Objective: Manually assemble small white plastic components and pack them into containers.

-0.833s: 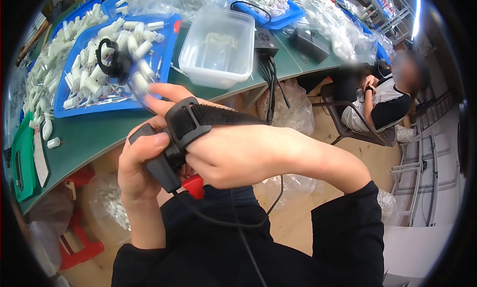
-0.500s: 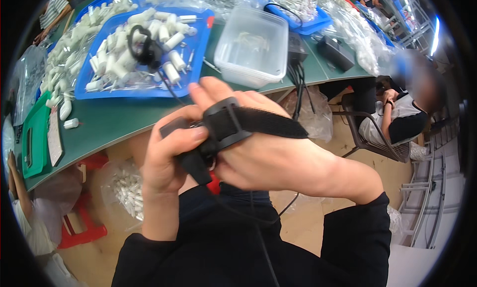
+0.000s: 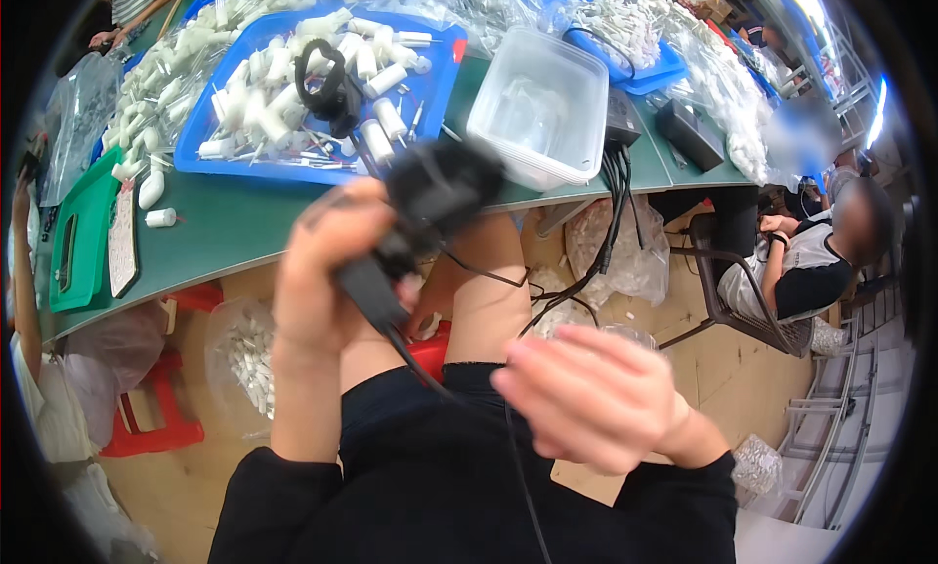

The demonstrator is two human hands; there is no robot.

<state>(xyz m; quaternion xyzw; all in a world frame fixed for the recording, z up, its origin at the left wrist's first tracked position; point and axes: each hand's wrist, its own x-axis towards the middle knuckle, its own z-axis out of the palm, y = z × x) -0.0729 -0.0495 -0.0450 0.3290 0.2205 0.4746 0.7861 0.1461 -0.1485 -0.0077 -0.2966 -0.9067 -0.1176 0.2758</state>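
Observation:
My left hand (image 3: 327, 261) is closed round a black strap device (image 3: 445, 188) with a cable, held up in front of the table's near edge. The device is blurred, so its details do not show. Lower and to the right, my right hand (image 3: 596, 393) is apart from the device and bare of any strap. Its fingers are bent and smeared by motion; I see nothing in them. Past my left hand, a second black strap device (image 3: 327, 90) lies on white cylindrical parts (image 3: 259, 115) in a blue tray (image 3: 303, 170).
Stacked clear plastic tubs (image 3: 537, 159) and a black box (image 3: 689, 134) stand on the green table (image 3: 264, 234). A green tray (image 3: 83, 242) lies at the left. Black cables (image 3: 616, 212) hang off the edge. Someone sits in a chair (image 3: 713, 300) at the right.
The strap that lay across the back of my right hand is off it, and the device is in my left hand alone. My right hand has moved down and right, away from it.

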